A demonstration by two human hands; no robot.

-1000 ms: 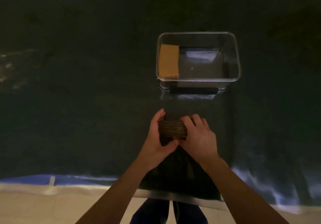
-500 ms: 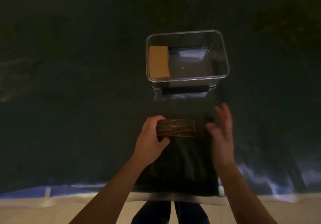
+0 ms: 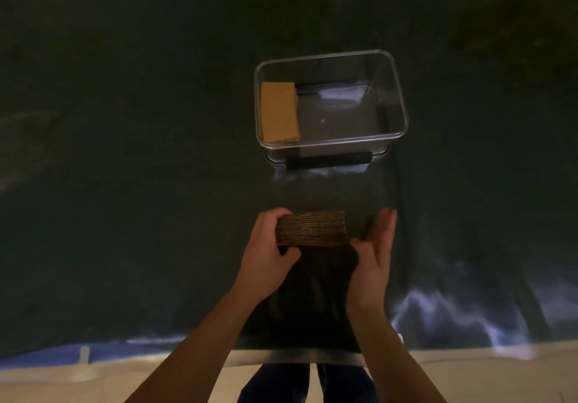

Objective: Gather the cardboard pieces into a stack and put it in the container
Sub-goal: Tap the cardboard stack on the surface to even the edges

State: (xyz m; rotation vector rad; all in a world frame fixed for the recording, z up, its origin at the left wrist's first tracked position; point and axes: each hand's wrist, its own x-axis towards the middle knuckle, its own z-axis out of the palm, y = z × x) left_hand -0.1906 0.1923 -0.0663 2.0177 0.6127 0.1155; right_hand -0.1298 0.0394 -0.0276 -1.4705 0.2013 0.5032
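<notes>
Both forearms extend forward from the lower edge of the view. The left hand (image 3: 266, 251) is curled, fingers wrapped over the left end of a cardboard stack (image 3: 311, 228), thumb beneath. The right hand (image 3: 373, 258) stands edge-up, palm inward, fingers straight, thumb touching the stack's right corner.

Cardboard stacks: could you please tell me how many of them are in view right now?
2. One cardboard stack lies inside the clear container, at its left end. The other stack is nearer the person, held by the left hand.

Cardboard stack (image 3: 312, 228) – ribbed, matt; container (image 3: 394, 140) – clear glossy plastic; table cover (image 3: 125, 183) dark matt.
</notes>
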